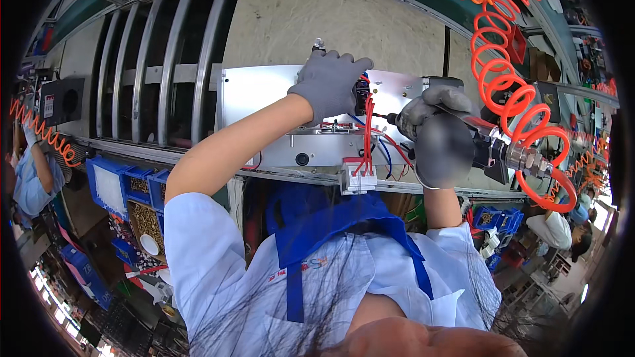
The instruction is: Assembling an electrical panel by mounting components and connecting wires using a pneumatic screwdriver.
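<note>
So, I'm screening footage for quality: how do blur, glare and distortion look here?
Head view: a round blurred patch covers part of the right hand; head view: bright reflections on the metal panel; head view: fisheye bending in the metal bars, with black corners.

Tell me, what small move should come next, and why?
Perhaps nudge the red wires aside with the gloved left hand: it is close beside them, and the driver held in the right hand points its bit toward them.
</note>
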Demonstrator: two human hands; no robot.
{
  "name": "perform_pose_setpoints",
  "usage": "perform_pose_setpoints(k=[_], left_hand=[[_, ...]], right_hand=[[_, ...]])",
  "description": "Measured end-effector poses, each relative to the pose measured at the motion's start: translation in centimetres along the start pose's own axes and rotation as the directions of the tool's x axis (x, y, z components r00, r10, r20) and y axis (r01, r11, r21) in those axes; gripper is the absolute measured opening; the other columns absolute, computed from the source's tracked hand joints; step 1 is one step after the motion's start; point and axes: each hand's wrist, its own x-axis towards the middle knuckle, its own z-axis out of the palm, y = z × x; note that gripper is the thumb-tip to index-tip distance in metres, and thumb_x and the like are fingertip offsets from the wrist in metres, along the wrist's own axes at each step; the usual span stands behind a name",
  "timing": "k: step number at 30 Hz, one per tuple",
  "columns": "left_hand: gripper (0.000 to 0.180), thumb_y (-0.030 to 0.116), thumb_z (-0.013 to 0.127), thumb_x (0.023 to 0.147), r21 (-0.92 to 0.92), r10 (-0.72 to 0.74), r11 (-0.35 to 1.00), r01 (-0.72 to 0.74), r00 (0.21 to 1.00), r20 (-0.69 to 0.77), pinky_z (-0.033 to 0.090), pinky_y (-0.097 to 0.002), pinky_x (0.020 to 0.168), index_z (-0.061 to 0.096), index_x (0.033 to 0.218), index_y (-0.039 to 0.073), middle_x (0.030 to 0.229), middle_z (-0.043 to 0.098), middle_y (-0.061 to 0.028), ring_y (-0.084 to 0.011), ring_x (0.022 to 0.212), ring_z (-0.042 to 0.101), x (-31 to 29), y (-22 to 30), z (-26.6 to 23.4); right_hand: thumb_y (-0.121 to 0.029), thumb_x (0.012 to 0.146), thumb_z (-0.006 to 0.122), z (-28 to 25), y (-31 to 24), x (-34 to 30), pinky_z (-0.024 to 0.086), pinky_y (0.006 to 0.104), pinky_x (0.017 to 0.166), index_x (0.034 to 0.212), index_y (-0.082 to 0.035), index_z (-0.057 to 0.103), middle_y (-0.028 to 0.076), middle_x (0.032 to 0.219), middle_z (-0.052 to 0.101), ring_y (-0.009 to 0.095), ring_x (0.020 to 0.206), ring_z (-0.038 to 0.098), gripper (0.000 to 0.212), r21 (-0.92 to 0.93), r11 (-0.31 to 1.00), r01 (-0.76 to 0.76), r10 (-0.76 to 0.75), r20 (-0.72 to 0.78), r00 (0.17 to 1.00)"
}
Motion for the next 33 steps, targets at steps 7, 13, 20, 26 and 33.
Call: perform_pose_setpoints(k=[7, 13, 20, 26, 33], left_hand=[[0.048, 0.015, 0.068, 0.068, -0.029, 0.051, 0.998, -0.052, 0.997, -0.053, 0.044, -0.0400, 0.087, 0.054, 0.114, 0.015, 0.102, 0.062, -0.0095, -0.0294, 0.097, 0.060, 0.3, -0.9, 0.7], [0.044, 0.021, 0.072, 0.069, -0.040, 0.049, 0.998, -0.053, 0.994, -0.096, 0.045, -0.0401, 0.085, 0.055, 0.109, 0.014, 0.100, 0.062, -0.0088, -0.0292, 0.097, 0.061, 0.2, -1.1, 1.2], [0.044, 0.027, 0.074, 0.070, -0.030, 0.034, 0.999, -0.035, 0.998, -0.054, 0.046, -0.0401, 0.086, 0.055, 0.108, 0.014, 0.101, 0.062, -0.0087, -0.0290, 0.098, 0.061, 0.3, -0.9, 1.3], [0.045, 0.025, 0.073, 0.069, -0.027, 0.040, 0.999, -0.042, 0.997, -0.071, 0.046, -0.0409, 0.087, 0.055, 0.109, 0.014, 0.100, 0.061, -0.0099, -0.0294, 0.098, 0.061, 0.4, -0.6, 1.5], [0.056, 0.028, 0.071, 0.073, -0.121, 0.047, 0.983, -0.138, 0.825, -0.563, 0.041, -0.0433, 0.095, 0.054, 0.125, 0.014, 0.112, 0.060, -0.0126, -0.0335, 0.106, 0.055, -4.6, 0.1, -0.6]], right_hand=[[-0.009, 0.080, 0.059, 1.3, -1.0, 0.7, 0.048, 0.0326, 0.067, 0.118, -0.003, 0.047, 0.011, 0.099, 0.058, 0.018, 0.073, 0.056, 0.041, -0.008, 0.996, -0.087, 0.087, 0.084, 0.993], [-0.001, 0.078, 0.062, 3.1, -1.9, 3.4, 0.050, 0.0315, 0.072, 0.114, -0.004, 0.047, 0.012, 0.100, 0.059, 0.015, 0.081, 0.058, 0.040, -0.147, 0.984, 0.103, -0.060, 0.274, 0.960], [0.010, 0.079, 0.056, 4.0, -1.6, 3.0, 0.054, 0.0263, 0.069, 0.108, 0.002, 0.050, 0.010, 0.089, 0.061, 0.014, 0.076, 0.064, 0.030, 0.105, 0.988, -0.109, 0.092, 0.159, 0.983], [0.005, 0.079, 0.059, 3.5, -1.6, 2.4, 0.053, 0.0280, 0.066, 0.111, -0.001, 0.050, 0.010, 0.094, 0.061, 0.014, 0.076, 0.063, 0.034, 0.141, 0.975, -0.173, 0.146, 0.187, 0.972], [0.002, 0.081, 0.059, 1.0, -6.6, 5.0, 0.053, 0.0262, 0.070, 0.109, -0.002, 0.056, 0.007, 0.092, 0.064, 0.012, 0.080, 0.063, 0.029, 0.378, 0.911, -0.162, 0.102, 0.174, 0.979]])
